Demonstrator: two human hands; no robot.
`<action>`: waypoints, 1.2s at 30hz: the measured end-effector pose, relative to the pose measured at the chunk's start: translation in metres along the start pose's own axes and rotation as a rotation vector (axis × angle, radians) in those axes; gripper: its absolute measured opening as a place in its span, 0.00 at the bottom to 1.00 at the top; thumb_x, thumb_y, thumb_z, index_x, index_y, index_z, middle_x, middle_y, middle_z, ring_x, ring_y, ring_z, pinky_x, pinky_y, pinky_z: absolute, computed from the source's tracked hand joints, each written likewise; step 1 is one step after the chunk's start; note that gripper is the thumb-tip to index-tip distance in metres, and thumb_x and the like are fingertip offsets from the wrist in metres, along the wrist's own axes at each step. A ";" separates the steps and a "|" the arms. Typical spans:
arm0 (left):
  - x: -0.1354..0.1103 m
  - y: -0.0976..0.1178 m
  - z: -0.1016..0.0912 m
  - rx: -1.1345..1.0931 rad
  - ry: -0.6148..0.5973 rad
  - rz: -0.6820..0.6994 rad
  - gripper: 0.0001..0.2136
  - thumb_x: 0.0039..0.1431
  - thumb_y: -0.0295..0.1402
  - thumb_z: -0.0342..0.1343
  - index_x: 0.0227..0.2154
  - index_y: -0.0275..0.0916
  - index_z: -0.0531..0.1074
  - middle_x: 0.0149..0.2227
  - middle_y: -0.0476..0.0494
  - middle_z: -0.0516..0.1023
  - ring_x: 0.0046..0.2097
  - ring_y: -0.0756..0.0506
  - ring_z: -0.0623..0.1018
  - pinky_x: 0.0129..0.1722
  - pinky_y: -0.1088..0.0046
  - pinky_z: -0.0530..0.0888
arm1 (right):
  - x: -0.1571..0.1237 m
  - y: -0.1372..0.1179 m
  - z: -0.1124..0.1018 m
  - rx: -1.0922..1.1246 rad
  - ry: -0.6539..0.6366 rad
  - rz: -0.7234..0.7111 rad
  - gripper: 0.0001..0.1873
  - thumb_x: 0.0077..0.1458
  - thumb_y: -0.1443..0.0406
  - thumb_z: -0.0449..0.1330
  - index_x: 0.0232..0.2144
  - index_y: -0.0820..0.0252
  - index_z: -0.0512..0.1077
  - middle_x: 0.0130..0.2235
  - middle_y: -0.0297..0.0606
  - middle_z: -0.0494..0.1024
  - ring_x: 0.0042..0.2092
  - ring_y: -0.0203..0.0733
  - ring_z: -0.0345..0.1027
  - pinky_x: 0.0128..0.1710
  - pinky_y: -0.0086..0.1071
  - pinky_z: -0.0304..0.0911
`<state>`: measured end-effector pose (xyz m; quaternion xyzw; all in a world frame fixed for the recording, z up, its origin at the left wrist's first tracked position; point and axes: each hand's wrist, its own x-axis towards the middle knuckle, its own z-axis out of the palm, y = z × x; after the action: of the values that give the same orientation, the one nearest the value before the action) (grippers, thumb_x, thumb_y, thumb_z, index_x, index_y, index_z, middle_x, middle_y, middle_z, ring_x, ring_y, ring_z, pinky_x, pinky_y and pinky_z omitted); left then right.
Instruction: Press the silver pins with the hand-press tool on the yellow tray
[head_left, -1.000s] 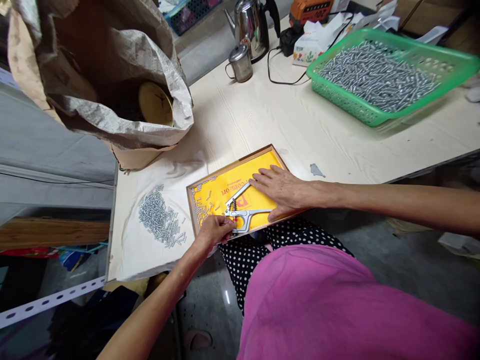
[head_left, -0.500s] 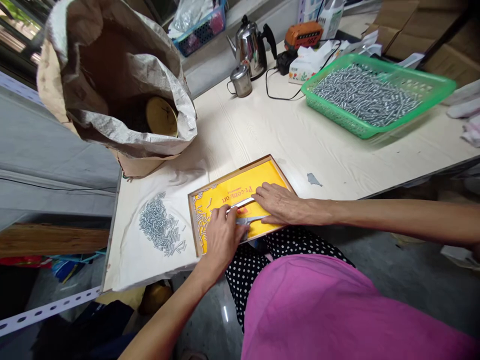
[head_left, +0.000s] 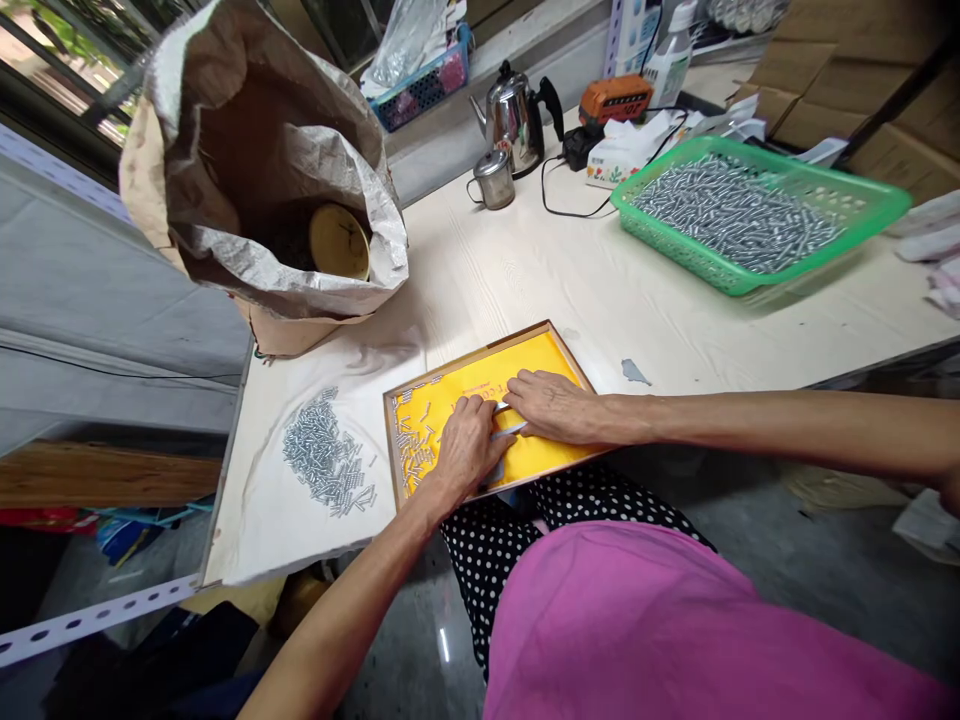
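Note:
My left hand (head_left: 469, 440) is over the middle of a shallow tray (head_left: 480, 352) with a yellow printed bottom. Its fingers are curled round one end of thin pale strips (head_left: 513, 430), whose exact kind I cannot make out. Close beside it, my right hand (head_left: 553, 405) has its fingers closed on the other end of the strips. Only short lengths show between the hands. Small metal pins (head_left: 414, 450) lie scattered and in small rows along the tray's left side.
A pile of metal pins (head_left: 322, 450) lies on white cloth left of the tray. Behind stands a big open sack (head_left: 292, 300) with a yellow round container inside. A green basket (head_left: 735, 280) full of metal pins is at the right. A kettle (head_left: 517, 120) and metal cup (head_left: 493, 180) stand behind.
My left hand has moved right, closer to my right hand, and less of the strips shows between them. The whole view has shifted slightly.

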<state>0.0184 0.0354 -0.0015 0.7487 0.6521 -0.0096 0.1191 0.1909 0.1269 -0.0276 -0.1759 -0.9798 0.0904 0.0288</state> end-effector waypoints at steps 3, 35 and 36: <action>0.001 0.002 0.002 -0.025 0.011 -0.021 0.07 0.63 0.35 0.61 0.39 0.37 0.73 0.41 0.39 0.76 0.46 0.39 0.73 0.46 0.63 0.72 | 0.005 0.001 0.006 0.030 -0.024 -0.017 0.07 0.65 0.69 0.55 0.40 0.64 0.74 0.41 0.45 0.76 0.43 0.47 0.65 0.41 0.38 0.62; -0.099 -0.139 -0.009 0.224 0.162 -0.634 0.12 0.67 0.32 0.52 0.39 0.35 0.82 0.40 0.35 0.79 0.49 0.35 0.72 0.47 0.62 0.70 | 0.031 0.041 0.033 -0.122 0.230 -0.080 0.12 0.67 0.69 0.48 0.36 0.57 0.71 0.37 0.43 0.73 0.41 0.48 0.60 0.38 0.38 0.48; -0.103 -0.143 -0.007 0.229 0.115 -0.603 0.13 0.67 0.32 0.52 0.39 0.36 0.82 0.40 0.35 0.79 0.49 0.36 0.72 0.48 0.62 0.70 | 0.031 0.040 0.034 -0.118 0.233 -0.077 0.12 0.67 0.69 0.48 0.37 0.58 0.71 0.37 0.43 0.73 0.41 0.48 0.59 0.38 0.38 0.49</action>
<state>-0.1380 -0.0462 -0.0011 0.5299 0.8446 -0.0754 -0.0109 0.1727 0.1690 -0.0674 -0.1489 -0.9795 0.0106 0.1354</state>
